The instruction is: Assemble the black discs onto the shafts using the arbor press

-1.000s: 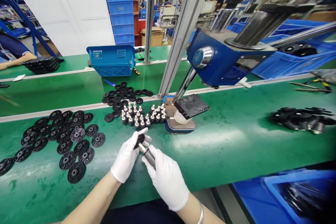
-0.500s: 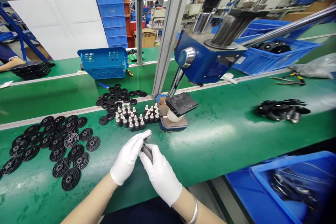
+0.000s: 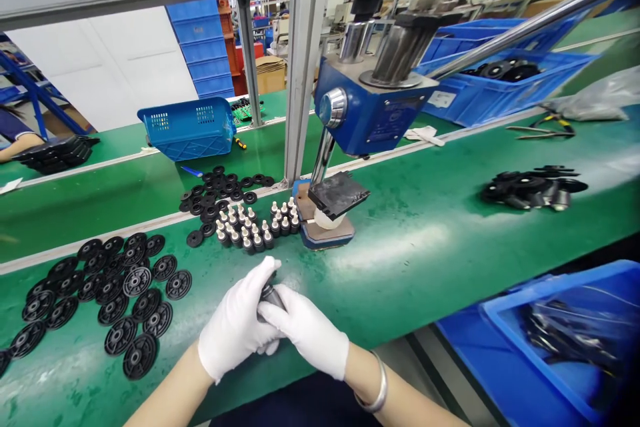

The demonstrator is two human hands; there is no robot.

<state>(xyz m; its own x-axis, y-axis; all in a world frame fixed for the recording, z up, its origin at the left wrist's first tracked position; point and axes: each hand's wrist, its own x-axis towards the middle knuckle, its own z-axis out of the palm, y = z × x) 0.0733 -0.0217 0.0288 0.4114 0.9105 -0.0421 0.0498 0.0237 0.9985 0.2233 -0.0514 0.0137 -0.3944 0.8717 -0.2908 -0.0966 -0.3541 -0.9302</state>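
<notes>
The narrow white tip seen a second ago is now hidden: the white-gloved left hand (image 3: 240, 323) curls closed round the dark grey cylindrical part (image 3: 273, 299), above the glossy green bench's (image 3: 400, 280) near side; the white-gloved right hand (image 3: 313, 333) grips it too, suggesting the pieces meet.

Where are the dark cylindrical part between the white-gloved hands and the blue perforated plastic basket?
Dark cylindrical part (image 3: 273, 299), head view: its exposed side.
Blue perforated plastic basket (image 3: 193, 147), head view: the wall facing the camera.
</notes>
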